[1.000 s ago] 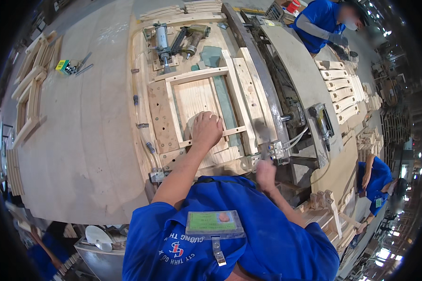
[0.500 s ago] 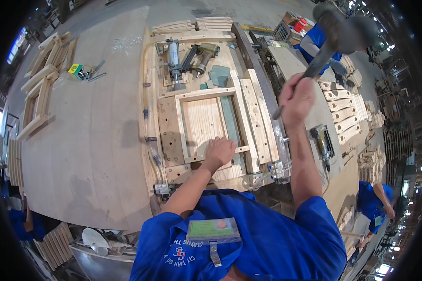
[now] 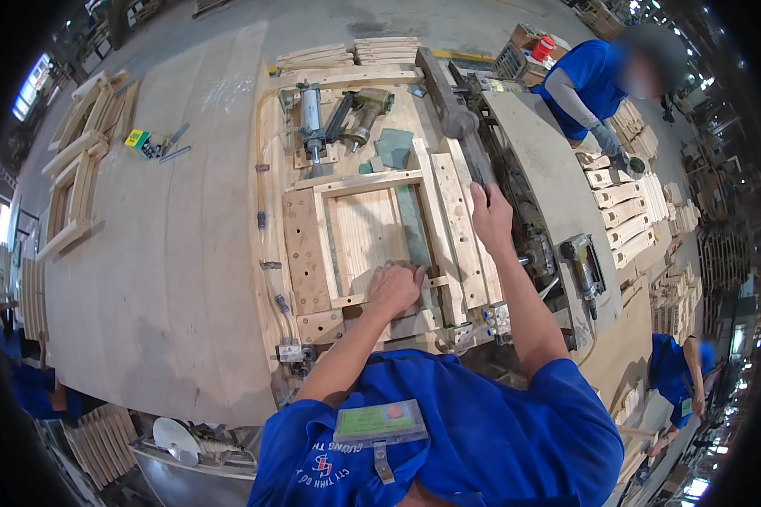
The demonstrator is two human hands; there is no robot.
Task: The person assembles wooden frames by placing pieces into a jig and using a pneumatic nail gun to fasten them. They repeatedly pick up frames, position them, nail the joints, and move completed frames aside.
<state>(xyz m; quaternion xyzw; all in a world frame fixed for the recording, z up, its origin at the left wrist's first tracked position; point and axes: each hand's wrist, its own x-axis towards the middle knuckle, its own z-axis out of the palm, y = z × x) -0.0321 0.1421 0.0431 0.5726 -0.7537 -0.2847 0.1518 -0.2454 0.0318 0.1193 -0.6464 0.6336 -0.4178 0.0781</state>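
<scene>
A light wooden frame lies in a wooden jig on the bench in front of me. My left hand bends its fingers over the frame's near rail and grips it there. In my right hand is the handle of a dark mallet, held closed just right of the jig. The mallet's head is low, over the far right part of the jig; whether it touches the wood I cannot tell.
An air cylinder and a nail gun lie beyond the frame. Another nail gun rests on the right-hand bench. Assembled frames and a small green-yellow box sit left. A co-worker stands far right by stacked wooden parts.
My right hand has swung the mallet down and to the left from its raised position. My left hand has shifted slightly nearer to me, its fingers now more bent.
</scene>
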